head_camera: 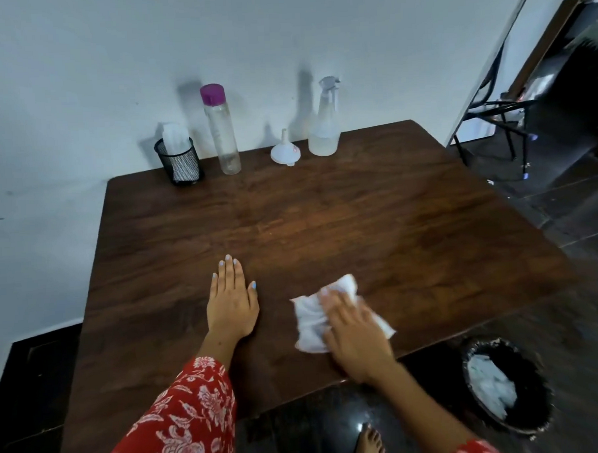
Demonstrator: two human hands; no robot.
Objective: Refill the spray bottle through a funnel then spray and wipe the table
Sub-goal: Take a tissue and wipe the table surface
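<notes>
My right hand (pixel 355 333) presses flat on a white wipe (pixel 310 320) near the front edge of the dark wooden table (pixel 376 223). My left hand (pixel 230 301) lies flat on the table, fingers straight, to the left of the wipe. At the back edge stand a clear spray bottle (pixel 325 122) with its trigger head on, a white funnel (pixel 285 151) resting mouth down to its left, and a tall clear bottle (pixel 220 130) with a purple cap.
A black mesh holder (pixel 180 163) with white tissues stands at the back left against the wall. A black bin (pixel 503 385) with crumpled white paper sits on the floor at the right. A chair frame (pixel 498 115) stands beyond the table's right corner.
</notes>
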